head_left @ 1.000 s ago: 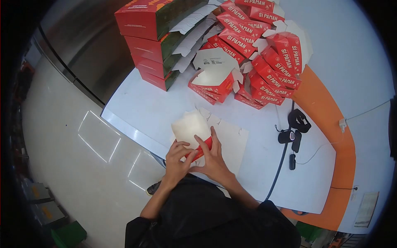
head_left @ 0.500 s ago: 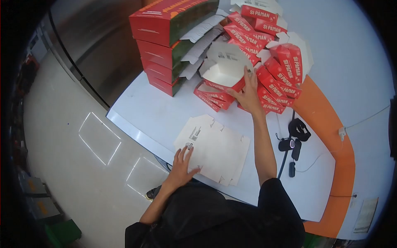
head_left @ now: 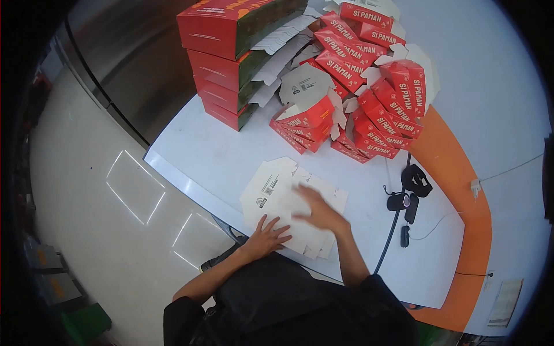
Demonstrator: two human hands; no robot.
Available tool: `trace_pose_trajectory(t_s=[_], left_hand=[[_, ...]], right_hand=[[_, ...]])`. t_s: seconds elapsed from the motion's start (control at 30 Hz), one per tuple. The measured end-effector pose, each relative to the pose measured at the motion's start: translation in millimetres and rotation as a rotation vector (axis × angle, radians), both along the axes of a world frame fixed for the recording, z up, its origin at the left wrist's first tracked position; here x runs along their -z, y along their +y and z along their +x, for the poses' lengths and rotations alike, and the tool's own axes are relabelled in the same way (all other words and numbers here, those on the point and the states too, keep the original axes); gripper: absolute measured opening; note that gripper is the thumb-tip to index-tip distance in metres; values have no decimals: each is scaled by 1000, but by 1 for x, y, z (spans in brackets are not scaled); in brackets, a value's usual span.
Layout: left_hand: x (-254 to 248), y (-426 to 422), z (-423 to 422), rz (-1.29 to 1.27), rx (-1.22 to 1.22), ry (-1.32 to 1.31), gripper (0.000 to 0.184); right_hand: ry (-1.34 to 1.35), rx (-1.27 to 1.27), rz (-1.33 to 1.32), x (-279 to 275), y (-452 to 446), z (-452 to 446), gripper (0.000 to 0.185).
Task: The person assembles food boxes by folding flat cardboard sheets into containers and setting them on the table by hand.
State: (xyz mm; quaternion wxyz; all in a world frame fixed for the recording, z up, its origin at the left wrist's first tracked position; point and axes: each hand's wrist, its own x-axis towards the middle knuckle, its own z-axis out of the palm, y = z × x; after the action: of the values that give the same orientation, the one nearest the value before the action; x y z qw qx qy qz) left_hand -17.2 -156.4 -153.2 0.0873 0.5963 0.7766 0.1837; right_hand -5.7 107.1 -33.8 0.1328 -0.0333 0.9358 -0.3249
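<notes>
Flat white cardboard box blanks point(head_left: 268, 173) lie in a small pile at the table's near edge, printed side with a logo and code facing up. My left hand point(head_left: 266, 239) rests on their lower left part, fingers spread and holding nothing. Over the right part of the pile is my right hand point(head_left: 318, 210), somewhat blurred by motion, its fingers apart and nothing in them. Whether it touches the cardboard I cannot tell. Beyond the blanks stands a stack of folded red boxes point(head_left: 303, 124), the top one with its white lid flap raised.
Several more folded red boxes point(head_left: 381, 109) are heaped at the back right. Large red and green cartons point(head_left: 216, 75) holding flat blanks are stacked at the back left. A black strap point(head_left: 416, 180) and small black devices point(head_left: 398, 202) with cables lie on the right of the table point(head_left: 427, 254).
My right hand has let go of the folded red box, now on the stack, and come back to the blanks. My left hand has shifted slightly right and down.
</notes>
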Motion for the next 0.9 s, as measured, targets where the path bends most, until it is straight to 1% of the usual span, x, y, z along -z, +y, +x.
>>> trace_pose_trajectory(t_s=[0.03, 0.1, 0.13, 0.17, 0.23, 0.3, 0.33, 0.37, 0.47, 0.57, 0.63, 0.67, 0.7, 0.73, 0.77, 0.8, 0.83, 0.87, 0.9], left_hand=[[10, 3, 0, 11, 16, 21, 57], [12, 8, -9, 140, 39, -78, 45], [14, 6, -15, 201, 19, -122, 40], [20, 5, -16, 234, 53, -105, 36], [32, 11, -17, 286, 103, -56, 29], [20, 15, -24, 266, 121, -40, 23], [12, 18, -27, 277, 110, -81, 25], [3, 21, -28, 292, 111, -123, 27], [-25, 29, -23, 532, -51, -89, 22], [-70, 23, -15, 818, -185, -263, 17], [-93, 4, -11, 789, -132, -427, 16], [-96, -8, -10, 772, -96, -520, 15], [-92, -17, -6, 723, -155, -667, 15], [-84, -23, -3, 663, -210, -815, 15], [-72, -25, -3, 683, -331, -955, 18], [-61, -24, -5, 687, -456, -1088, 22], [-57, -23, -9, 714, -481, -1065, 29], [-55, -19, -13, 746, -513, -1030, 37], [-52, -10, -16, 793, -519, -1123, 41]], right_hand=[[-145, -75, 124, 4, -8, 22, 98], [-251, -82, 190, 25, -23, 65, 103], [-223, -53, 196, 32, -33, 82, 101], [-193, -38, 194, 39, -45, 96, 98], [25, 60, 171, 46, -63, 113, 77], [84, 270, -7, 82, -67, 124, 48], [120, 313, -56, 78, -70, 123, 38], [154, 370, -104, 68, -73, 122, 31], [101, 447, -125, 67, -58, 118, 28], [-12, 516, -267, 26, -56, 102, 27], [-66, 638, -259, 20, -47, 96, 28], [11, 711, -367, 16, -47, 93, 28], [97, 788, -465, 11, -50, 89, 28], [241, 808, -465, 6, -54, 83, 24], [328, 834, -485, 12, -52, 80, 20], [309, 830, -468, 11, -50, 78, 19], [297, 818, -459, 10, -50, 74, 19], [236, 869, -476, 9, -52, 71, 19], [174, 908, -501, 9, -55, 71, 20]])
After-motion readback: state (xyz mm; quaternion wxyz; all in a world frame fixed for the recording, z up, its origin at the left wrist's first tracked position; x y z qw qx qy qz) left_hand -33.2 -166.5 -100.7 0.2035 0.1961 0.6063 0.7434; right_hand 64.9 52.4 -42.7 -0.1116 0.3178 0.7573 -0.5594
